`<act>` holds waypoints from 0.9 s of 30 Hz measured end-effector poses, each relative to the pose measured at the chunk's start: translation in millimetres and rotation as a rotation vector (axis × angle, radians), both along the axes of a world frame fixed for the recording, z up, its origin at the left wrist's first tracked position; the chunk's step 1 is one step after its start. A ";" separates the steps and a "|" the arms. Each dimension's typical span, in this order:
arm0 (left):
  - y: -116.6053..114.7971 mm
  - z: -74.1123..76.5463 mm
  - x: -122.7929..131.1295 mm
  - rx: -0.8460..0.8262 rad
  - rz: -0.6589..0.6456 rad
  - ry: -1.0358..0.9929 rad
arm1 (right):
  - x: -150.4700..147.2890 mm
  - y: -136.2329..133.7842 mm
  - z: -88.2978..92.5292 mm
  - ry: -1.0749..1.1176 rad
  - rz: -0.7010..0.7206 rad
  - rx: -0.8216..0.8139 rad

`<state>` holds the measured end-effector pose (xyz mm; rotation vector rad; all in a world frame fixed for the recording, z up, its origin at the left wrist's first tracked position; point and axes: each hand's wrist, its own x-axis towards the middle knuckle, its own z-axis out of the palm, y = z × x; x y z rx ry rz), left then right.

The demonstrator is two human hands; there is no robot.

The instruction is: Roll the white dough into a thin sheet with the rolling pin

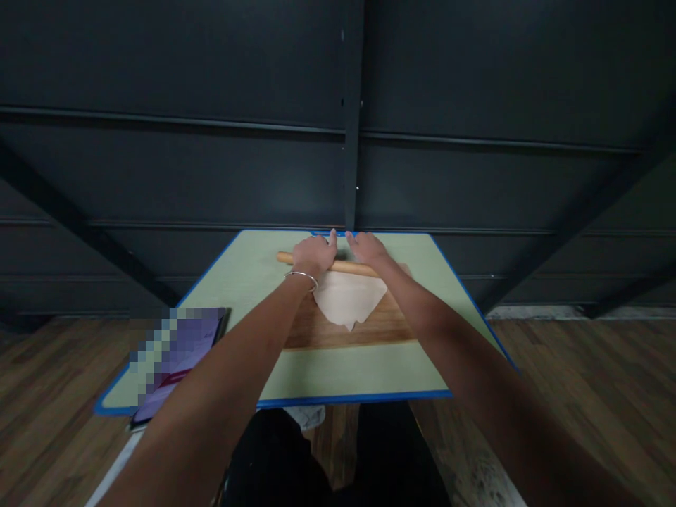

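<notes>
A light wooden rolling pin (353, 267) lies crosswise over a flat, pale sheet of dough (348, 299). My left hand (315, 252), with a thin bangle at the wrist, is over the pin's left part, thumb raised, fingers curled down on the far side. To the right, my right hand (369, 248) bends over the pin in the same way, its thumb close to the left one. Both hands' fingertips are mostly hidden. The dough has a ragged near edge with a small point. Under it is a brown wooden board (311, 338).
The board rests on a small pale green table (348, 373) with a blue rim. A tablet-like device (198, 345), partly pixelated, lies at its left edge. Dark wall panels (237, 176) stand right behind the table. My legs (279, 458) are below its near edge, above a wood-look floor.
</notes>
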<state>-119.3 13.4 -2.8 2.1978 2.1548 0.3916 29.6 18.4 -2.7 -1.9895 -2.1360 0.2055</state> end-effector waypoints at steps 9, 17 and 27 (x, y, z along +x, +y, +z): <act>-0.1 -0.6 -2.1 -0.033 -0.085 0.115 | -0.4 -17.0 3.0 -0.078 0.258 0.057; -41.6 -6.1 -19.6 0.027 -0.242 0.306 | -15.1 -34.3 -5.1 -0.275 0.604 0.012; -76.9 -12.7 -41.6 0.073 -0.267 0.275 | -35.4 -72.3 -13.8 -0.225 0.499 0.106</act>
